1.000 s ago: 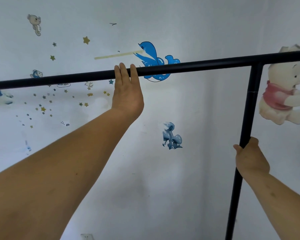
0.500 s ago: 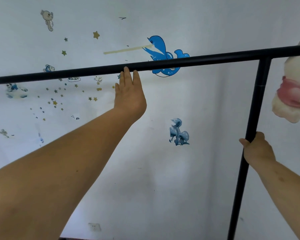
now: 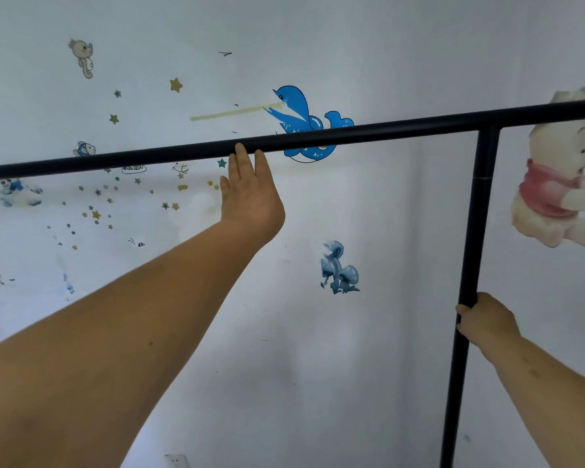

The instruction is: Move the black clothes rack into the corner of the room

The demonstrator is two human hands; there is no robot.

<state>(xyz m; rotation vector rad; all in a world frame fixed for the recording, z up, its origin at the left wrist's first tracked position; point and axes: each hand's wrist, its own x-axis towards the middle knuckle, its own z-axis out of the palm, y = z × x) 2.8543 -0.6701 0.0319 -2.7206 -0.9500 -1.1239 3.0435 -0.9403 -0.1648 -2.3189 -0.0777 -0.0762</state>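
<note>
The black clothes rack (image 3: pixel 385 128) fills the view: a long top bar slants across the frame and an upright post (image 3: pixel 476 214) drops from it at the right. My left hand (image 3: pixel 250 201) is stretched out flat under the bar, fingers straight, with only the fingertips touching the bar's lower edge. My right hand (image 3: pixel 485 320) is wrapped around the post about halfway down. The rack's feet and its left end are out of view.
Close behind the rack is a white wall with cartoon stickers: a blue dolphin (image 3: pixel 301 113), blue mushrooms (image 3: pixel 338 268), a bear (image 3: pixel 561 184). The room corner (image 3: pixel 417 298) runs vertically just left of the post. A wall socket (image 3: pixel 176 461) sits low.
My left fingers lay over the top bar a second ago; they have slipped off and now point up beneath it. My right hand has kept its grip on the post.
</note>
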